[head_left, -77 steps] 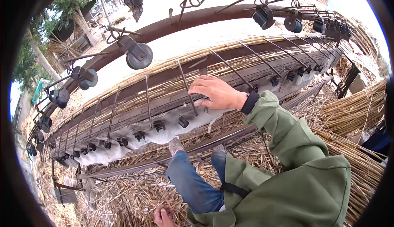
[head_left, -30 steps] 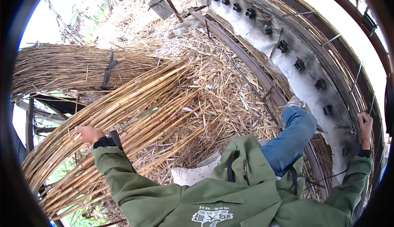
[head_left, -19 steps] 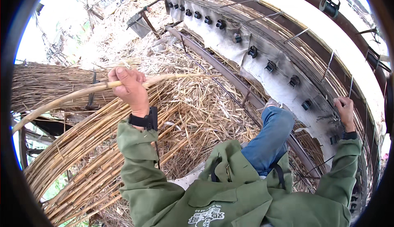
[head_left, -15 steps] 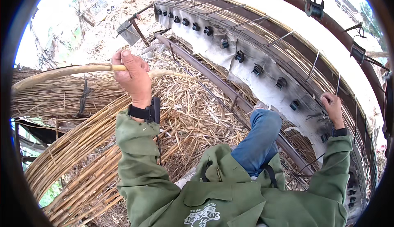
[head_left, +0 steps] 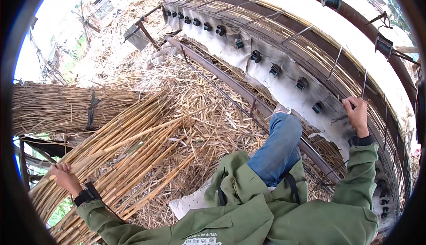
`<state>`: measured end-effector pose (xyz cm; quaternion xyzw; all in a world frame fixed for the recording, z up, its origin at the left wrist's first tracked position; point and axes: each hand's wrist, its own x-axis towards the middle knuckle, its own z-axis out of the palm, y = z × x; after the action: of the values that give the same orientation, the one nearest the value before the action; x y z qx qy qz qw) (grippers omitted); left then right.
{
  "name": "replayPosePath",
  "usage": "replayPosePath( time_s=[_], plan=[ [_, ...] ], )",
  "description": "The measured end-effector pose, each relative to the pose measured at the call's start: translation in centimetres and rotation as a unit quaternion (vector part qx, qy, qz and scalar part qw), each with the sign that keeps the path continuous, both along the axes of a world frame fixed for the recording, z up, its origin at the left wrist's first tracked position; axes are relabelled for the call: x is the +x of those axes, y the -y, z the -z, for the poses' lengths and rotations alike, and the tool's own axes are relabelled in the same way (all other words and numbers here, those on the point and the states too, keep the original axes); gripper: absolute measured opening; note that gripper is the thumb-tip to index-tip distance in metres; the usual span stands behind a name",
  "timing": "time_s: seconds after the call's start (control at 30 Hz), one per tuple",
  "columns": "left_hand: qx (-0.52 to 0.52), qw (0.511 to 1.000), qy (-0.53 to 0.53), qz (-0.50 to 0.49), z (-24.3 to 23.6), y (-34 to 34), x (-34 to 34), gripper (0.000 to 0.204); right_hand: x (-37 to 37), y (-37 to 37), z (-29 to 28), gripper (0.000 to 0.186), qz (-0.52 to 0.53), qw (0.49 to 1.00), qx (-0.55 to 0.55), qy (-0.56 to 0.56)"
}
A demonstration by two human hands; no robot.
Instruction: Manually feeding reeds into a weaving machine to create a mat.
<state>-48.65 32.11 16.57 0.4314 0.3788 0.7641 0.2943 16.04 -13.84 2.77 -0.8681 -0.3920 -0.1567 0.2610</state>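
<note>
- Left hand (head_left: 66, 178), bare: fingers curled over the lower-left part of a loose sheaf of slender tan reeds (head_left: 120, 160); whether they close on a stalk cannot be told.
- Right hand (head_left: 357, 115), bare: thumb and fingers drawn together at a long mat of tan reeds (head_left: 306, 50), close by a thin straight metal rod (head_left: 364, 84); anything pinched is too small to tell.
- Loose sheaf, one, at left: long axis diagonal, lower left to upper right, upper ends fanning onto pale loose straw (head_left: 208, 107).
- Mat, one: reeds lengthwise, bowed by the lens from upper middle to lower right.
- Change: half a second ago the left hand was raised with a single thick pale reed; now it is lowered, farther left. Right hand little altered.
- Small black spools (head_left: 275, 70): about twelve from the far end to the right hand, along a torn whitish sheet (head_left: 248, 61); more at lower right, crowded.
- Larger dark spools (head_left: 331, 0): two clear at upper right, on a brown curved metal beam (head_left: 355, 21).
- Tied bundle of thin brown reeds (head_left: 53, 105), one, lying crosswise at far left, one dark tie (head_left: 92, 109).
</note>
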Motion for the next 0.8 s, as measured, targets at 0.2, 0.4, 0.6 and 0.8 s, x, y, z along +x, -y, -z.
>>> replayPosePath(
  time_s=[0.2,0.4,0.6,0.8],
  plan=[
    [0.072,0.958,-0.064,0.269,5.6,1.0,25.5,0.02,-1.3,-0.2,-0.6,0.019,-0.038,0.994,0.06,-0.085],
    [0.293,0.822,-0.221,0.436,2.2,17.4,52.0,0.011,-9.1,-1.6,-6.7,0.056,-0.089,0.978,0.181,-0.049],
    [0.356,0.586,-0.365,0.629,10.2,32.1,56.5,0.014,-12.4,0.4,-9.0,0.077,-0.114,0.876,0.461,-0.083],
    [0.364,0.462,-0.363,0.723,17.2,36.2,53.7,0.018,-12.5,5.7,-4.5,0.027,-0.109,0.687,0.695,-0.184]
  ],
)
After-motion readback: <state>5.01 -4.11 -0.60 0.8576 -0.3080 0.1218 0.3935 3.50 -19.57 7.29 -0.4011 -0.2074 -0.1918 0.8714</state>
